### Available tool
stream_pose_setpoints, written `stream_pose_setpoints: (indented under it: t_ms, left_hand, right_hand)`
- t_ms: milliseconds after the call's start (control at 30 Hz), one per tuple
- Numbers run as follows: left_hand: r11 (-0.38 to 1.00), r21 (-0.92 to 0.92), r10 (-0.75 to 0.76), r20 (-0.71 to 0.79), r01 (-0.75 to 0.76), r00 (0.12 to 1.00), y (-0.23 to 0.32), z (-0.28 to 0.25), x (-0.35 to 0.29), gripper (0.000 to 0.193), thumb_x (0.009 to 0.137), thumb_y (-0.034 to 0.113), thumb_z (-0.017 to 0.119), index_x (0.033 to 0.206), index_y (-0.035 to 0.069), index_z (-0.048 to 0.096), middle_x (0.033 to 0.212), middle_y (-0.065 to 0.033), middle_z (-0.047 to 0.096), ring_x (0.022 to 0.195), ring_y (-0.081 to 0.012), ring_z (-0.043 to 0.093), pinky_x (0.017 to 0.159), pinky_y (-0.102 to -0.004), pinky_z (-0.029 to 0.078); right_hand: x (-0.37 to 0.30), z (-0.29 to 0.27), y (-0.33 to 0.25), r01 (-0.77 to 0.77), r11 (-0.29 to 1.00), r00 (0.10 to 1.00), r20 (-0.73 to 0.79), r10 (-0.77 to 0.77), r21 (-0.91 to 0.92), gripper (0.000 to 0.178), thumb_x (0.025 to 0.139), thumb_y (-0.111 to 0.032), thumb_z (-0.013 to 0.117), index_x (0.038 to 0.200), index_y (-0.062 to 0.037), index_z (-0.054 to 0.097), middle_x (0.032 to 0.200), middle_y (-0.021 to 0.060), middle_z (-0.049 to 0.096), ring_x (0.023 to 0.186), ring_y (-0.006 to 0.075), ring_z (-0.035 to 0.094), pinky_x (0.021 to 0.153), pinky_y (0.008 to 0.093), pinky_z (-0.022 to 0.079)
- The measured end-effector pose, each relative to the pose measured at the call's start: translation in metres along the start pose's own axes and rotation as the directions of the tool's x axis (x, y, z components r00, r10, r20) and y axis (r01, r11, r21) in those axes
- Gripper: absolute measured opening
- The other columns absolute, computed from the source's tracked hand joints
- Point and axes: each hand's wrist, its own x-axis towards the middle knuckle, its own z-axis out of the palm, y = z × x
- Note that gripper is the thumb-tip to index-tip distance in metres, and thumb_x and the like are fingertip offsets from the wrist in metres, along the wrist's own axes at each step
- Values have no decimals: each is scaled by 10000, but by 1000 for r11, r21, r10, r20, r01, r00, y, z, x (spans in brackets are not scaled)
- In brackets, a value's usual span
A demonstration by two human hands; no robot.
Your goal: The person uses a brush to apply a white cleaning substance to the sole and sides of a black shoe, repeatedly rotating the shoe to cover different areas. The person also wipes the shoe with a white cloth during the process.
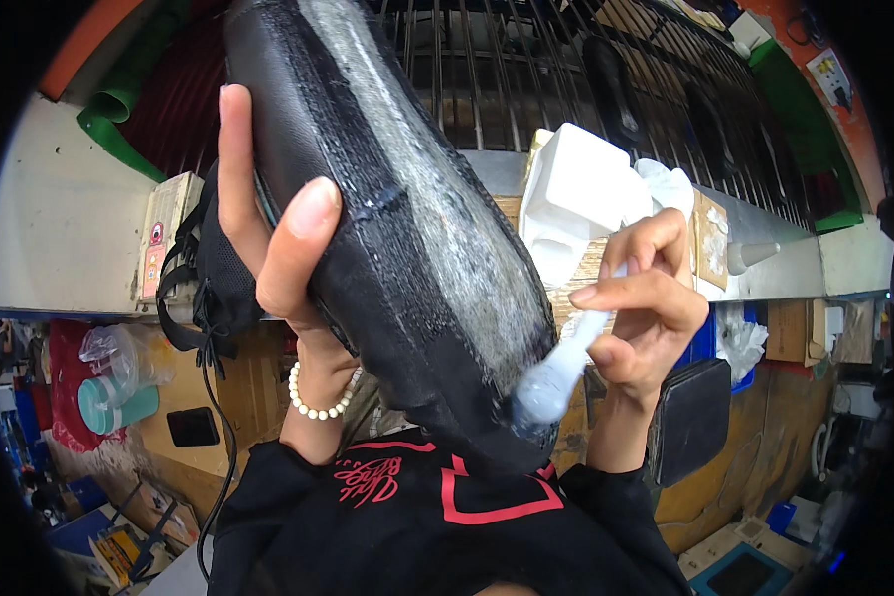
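Observation:
A black leather shoe upper (407, 248) is held sole side up, with no outsole on it and a rough grey strip running along its bottom. My left hand (288, 238) grips it from the left, thumb pressed on the side near the edge and a finger pointing up. In my right hand (656, 308) is a pale white brush (556, 377), its handle pinched between thumb and fingers. The brush's rounded, wet-looking end touches the shoe's near end, at its right edge. Beyond my right hand, a white plastic container (581, 189) stands on the bench.
A metal-bar rack (507, 74) crosses the back, with dark shoe-shaped pieces (611, 89) on it. A white cone-shaped nozzle (755, 255) lies at the right. A black bag (228, 268) sits left. Below lie a phone (194, 427) and a dark flat stool seat (690, 422).

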Motion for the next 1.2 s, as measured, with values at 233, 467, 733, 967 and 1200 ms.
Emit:
stream_pose_setpoints:
  t_ms: [233, 467, 733, 967, 1200]
  left_hand:
    - [983, -118, -141, -3, 140, 990, 8, -1, 5, 360, 983, 238, 673, 1302, 237, 505, 1590, -303, 266, 1410, -433, 424, 1087, -462, 485]
    - [864, -258, -413, 131, 433, 901, 25, -15, 10, 663, 893, 281, 673, 1508, 254, 428, 1651, -187, 269, 1528, -370, 234, 1263, -489, 190]
    - [972, -142, -188, 10, 188, 982, 20, 7, 2, 530, 871, 257, 732, 1356, 261, 518, 1600, -241, 327, 1470, -426, 343, 1224, -514, 287]
    - [990, -118, -87, -43, 81, 995, 17, 14, 1, 401, 874, 230, 805, 1225, 246, 613, 1555, -305, 362, 1431, -471, 407, 1180, -517, 371]
    - [998, -51, -24, 28, 25, 999, 0, 5, 3, 551, 870, 267, 802, 1336, 135, 540, 1529, -315, 397, 1393, -427, 466, 1118, -476, 448]
  right_hand:
    - [7, 10, -10, 7, 970, 997, -71, -25, -244, 405, 555, -265, 956, 893, -83, 827, 897, 5, 423, 747, 118, 451, 651, 259, 347]
    - [25, 9, -12, 39, 919, 997, -49, -64, -393, 356, 708, -317, 893, 931, -51, 811, 941, 14, 428, 794, 119, 454, 719, 281, 352]
    - [30, 4, 2, 22, 979, 999, -30, -29, -201, 396, 696, -391, 901, 908, -71, 804, 986, 30, 429, 827, 137, 477, 752, 287, 391]
    - [26, -3, 12, 188, 977, 982, 46, -184, -97, 460, 507, -265, 1005, 907, -111, 838, 938, 2, 407, 757, 113, 443, 644, 243, 332]
    - [21, -6, 10, 193, 979, 980, 63, -189, -62, 470, 482, -298, 1009, 889, -131, 842, 920, 3, 401, 769, 129, 458, 651, 251, 348]
